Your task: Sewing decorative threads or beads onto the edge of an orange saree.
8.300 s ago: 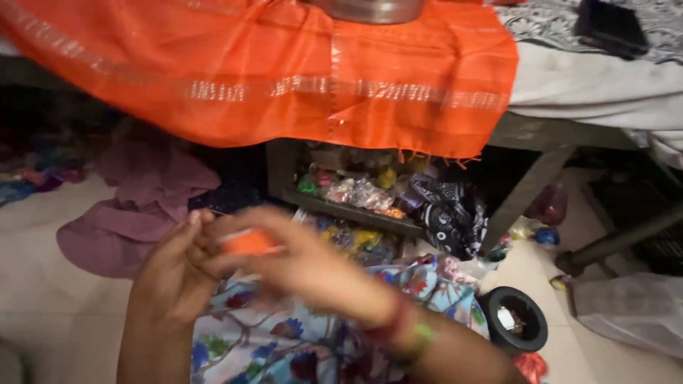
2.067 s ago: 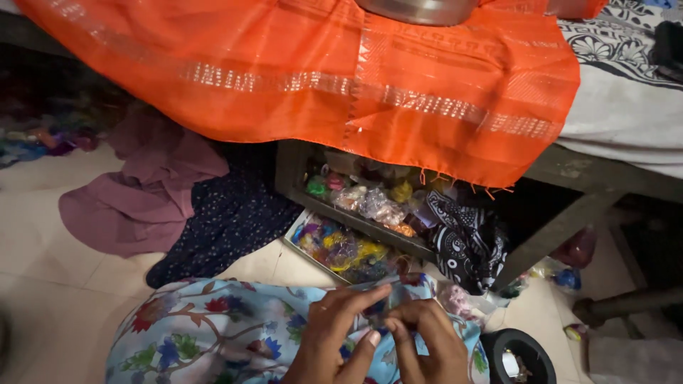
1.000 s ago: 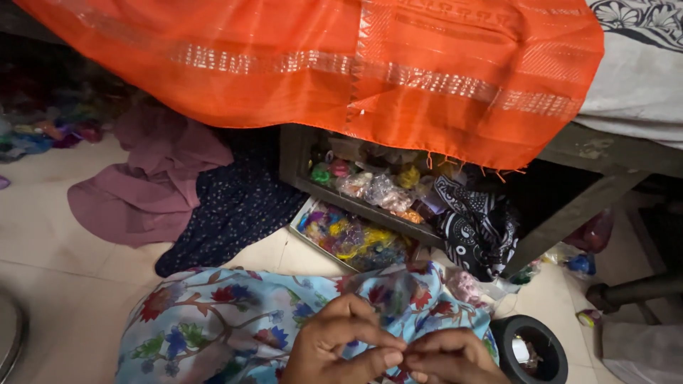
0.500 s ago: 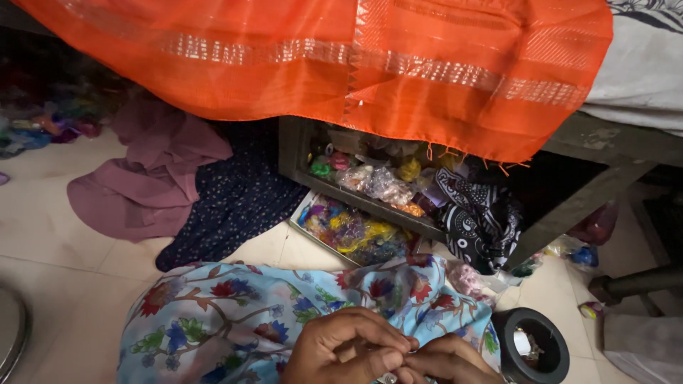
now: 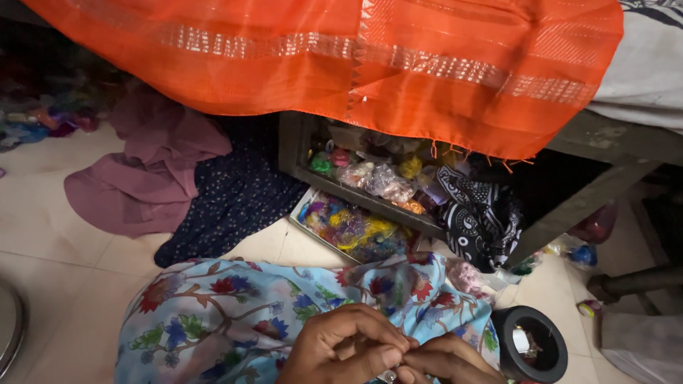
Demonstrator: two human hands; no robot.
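Both hands meet low over the floral cloth (image 5: 235, 320): left hand (image 5: 341, 348) and right hand (image 5: 448, 363) pinch a tiny silvery bit (image 5: 389, 375) together. Clear bags of colourful stuff (image 5: 356, 227) sit just beyond, under the orange cloth (image 5: 341, 64).

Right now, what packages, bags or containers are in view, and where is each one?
Clear plastic bags of coloured bits: on the low shelf under the orange cloth.
Shallow tray of bright packets: on the floor before that shelf.
Round black container: floor, right of the hands.

both hands (image 5: 388, 355) bare; light-blue floral garment (image 5: 235, 320) over the lap
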